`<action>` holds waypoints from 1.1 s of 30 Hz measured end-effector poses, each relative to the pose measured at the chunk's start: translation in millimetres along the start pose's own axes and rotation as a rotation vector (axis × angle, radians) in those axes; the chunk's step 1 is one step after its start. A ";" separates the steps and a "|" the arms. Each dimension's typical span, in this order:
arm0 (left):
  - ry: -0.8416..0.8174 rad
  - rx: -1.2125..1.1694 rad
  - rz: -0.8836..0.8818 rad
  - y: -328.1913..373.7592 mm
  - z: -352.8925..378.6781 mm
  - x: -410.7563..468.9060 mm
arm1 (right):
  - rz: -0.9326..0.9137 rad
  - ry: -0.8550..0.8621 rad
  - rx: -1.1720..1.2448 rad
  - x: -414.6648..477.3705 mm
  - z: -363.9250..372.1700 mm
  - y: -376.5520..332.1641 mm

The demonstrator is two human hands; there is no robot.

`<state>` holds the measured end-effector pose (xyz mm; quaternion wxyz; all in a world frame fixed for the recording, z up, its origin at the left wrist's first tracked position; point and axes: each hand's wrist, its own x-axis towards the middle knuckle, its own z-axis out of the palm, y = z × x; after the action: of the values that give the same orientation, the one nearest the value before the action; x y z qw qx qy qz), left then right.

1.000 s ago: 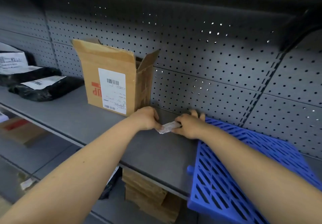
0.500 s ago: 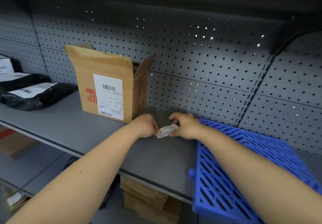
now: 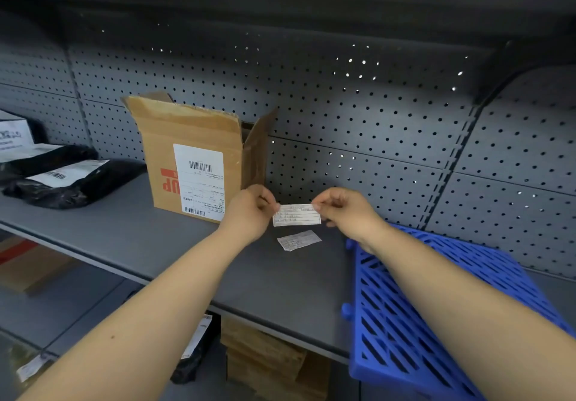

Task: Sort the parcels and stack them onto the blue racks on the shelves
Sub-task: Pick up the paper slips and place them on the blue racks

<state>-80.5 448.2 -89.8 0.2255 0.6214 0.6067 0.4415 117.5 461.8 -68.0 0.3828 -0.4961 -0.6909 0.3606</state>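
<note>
We pinch a small rectangular paper slip (image 3: 296, 214) by its two short ends, left hand (image 3: 249, 210) and right hand (image 3: 346, 210) each curled round an edge, just above the matte grey shelf (image 3: 124, 232). A second, creased slip (image 3: 298, 240) lies flat beneath it. Beside the left hand stands an open corrugated cardboard box (image 3: 187, 138), flaps up, white barcode label on its front. Crinkled black plastic mailers (image 3: 62, 188) lie far left. The slatted blue rack (image 3: 383, 338) sits on the shelf at right, before the perforated back panel (image 3: 343, 104).
</note>
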 end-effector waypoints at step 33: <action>-0.201 -0.600 -0.003 52.5 46.6 -78.0 | 0.112 0.394 0.272 -128.8 -35.5 -0.8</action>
<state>-3.3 377.3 -92.0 0.4584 0.5668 0.4249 0.5367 176.3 342.0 -73.5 0.5527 -0.5383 -0.5196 0.3671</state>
